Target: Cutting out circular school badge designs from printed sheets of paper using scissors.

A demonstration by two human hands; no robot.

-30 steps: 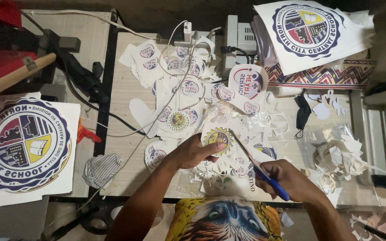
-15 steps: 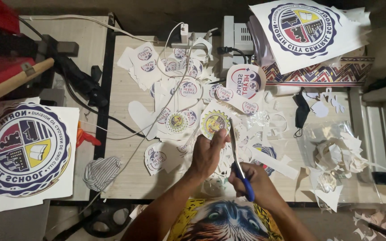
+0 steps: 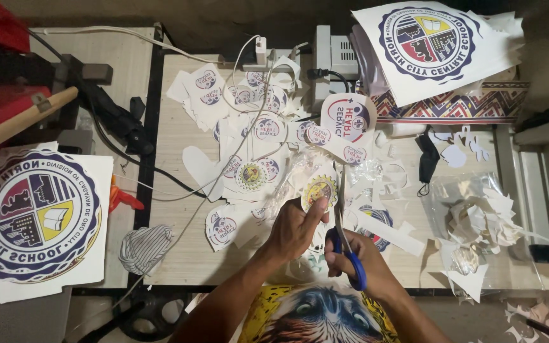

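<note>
Now my left hand (image 3: 293,230) pinches the round yellow paper emblem (image 3: 319,190) just beyond my right hand (image 3: 357,267), whose closed fingers hold blue-handled scissors (image 3: 344,244) pointing away alongside it.

Left hand (image 3: 293,230): forearm rises from the lower frame edge, angled up and to the right; fingers and thumb pinched on the round yellow sticker (image 3: 319,190), at its lower edge. Right hand (image 3: 351,260): just below and to the right of that sticker, fingers curled through the blue scissor handles (image 3: 354,270), grip closed; forearm runs down and right. The two hands lie close together.
</note>
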